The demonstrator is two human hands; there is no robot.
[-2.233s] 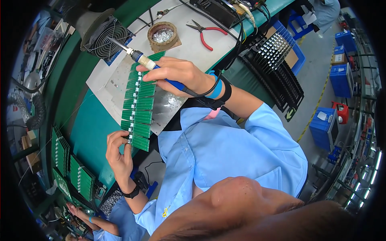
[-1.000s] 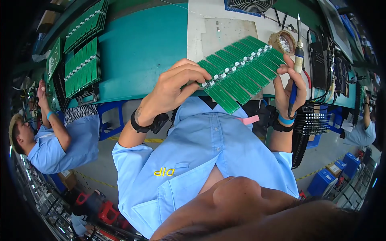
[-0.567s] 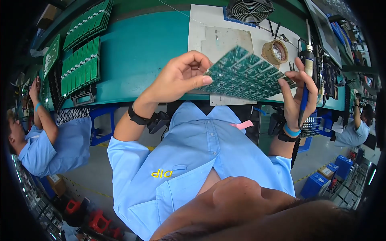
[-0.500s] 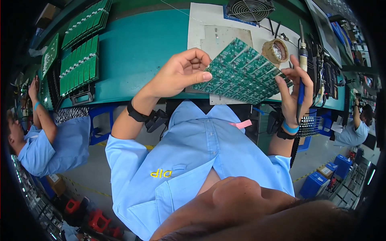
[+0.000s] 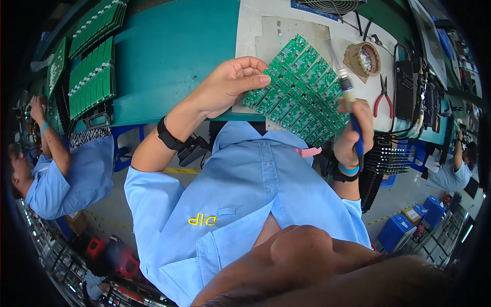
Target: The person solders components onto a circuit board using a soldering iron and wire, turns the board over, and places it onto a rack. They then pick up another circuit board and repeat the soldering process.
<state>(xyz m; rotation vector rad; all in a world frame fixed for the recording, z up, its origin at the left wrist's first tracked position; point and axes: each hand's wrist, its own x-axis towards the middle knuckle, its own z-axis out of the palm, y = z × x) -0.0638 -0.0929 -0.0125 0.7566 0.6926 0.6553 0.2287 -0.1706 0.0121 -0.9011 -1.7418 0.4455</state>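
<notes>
At the far left, a co-worker in a light blue sleeve [image 5: 48,187] has a hand [image 5: 38,108] raised at the bench, too small to tell what it holds. Next, a green panel [image 5: 56,64] leans beside two stacks of slotted green boards [image 5: 92,77], each with a row of small white parts across it. A bare stretch of teal mat [image 5: 174,46] follows. The left hand [image 5: 232,84], a black band [image 5: 169,135] on its wrist, pinches the left part of a green circuit board [image 5: 302,92], the thumb flat on the upper face and the other fingers curled at the edge. This board is held up at a slant, component side showing, in front of a pale metal plate [image 5: 271,33] on a white sheet [image 5: 248,30]. A round-grilled fan [image 5: 332,5] stands at the top edge. The right hand [image 5: 355,128] has its fingers closed around a soldering iron [image 5: 349,97], its tip blurred and pointing up; whether they also touch the board cannot be told. Farther right are a brown bowl [image 5: 353,59] of silvery bits, red-handled pliers [image 5: 382,100] and a black box [image 5: 404,79].
</notes>
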